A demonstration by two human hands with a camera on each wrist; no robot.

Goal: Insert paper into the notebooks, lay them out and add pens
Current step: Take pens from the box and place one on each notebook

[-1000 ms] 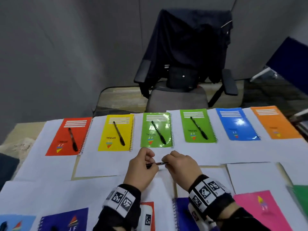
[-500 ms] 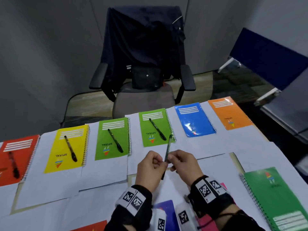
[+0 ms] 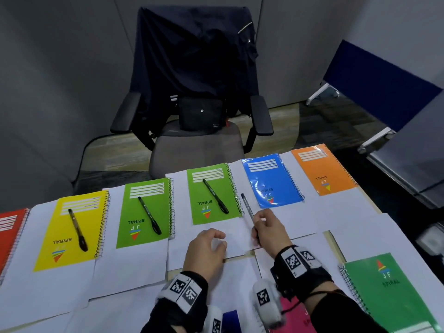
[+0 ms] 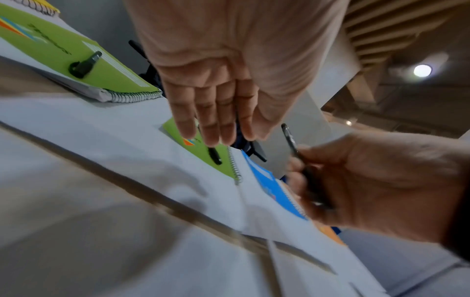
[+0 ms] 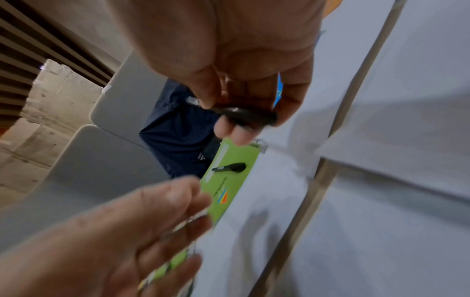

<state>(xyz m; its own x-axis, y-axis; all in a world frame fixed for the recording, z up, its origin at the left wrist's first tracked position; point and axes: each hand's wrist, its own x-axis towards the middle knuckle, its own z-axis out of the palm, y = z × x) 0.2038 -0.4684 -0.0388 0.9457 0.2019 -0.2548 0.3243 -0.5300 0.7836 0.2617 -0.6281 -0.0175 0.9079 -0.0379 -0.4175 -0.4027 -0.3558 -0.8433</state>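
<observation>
A row of spiral notebooks lies on white paper sheets along the far table edge. The yellow notebook [image 3: 72, 227] and two green notebooks [image 3: 146, 212] [image 3: 212, 193] each carry a black pen. The blue notebook [image 3: 271, 180] and orange notebook [image 3: 323, 169] carry none. My right hand [image 3: 264, 230] pinches a black pen [image 3: 247, 206] whose tip points away, between the right green notebook and the blue one. In the right wrist view the pen [image 5: 241, 114] sits between thumb and fingers. My left hand [image 3: 211, 246] hovers beside it with relaxed fingers [image 4: 211, 120] and holds nothing.
An office chair [image 3: 197, 131] draped with a dark jacket stands behind the table. A dark green notebook [image 3: 389, 292] lies near right, a pink notebook [image 3: 298, 318] and a dark blue one [image 3: 231, 320] under my wrists, a red notebook [image 3: 9, 234] at far left.
My left hand has let go of the pen and drawn back. My right hand alone now carries it, turned from crosswise to pointing away, toward the blue notebook. My head has turned right.
</observation>
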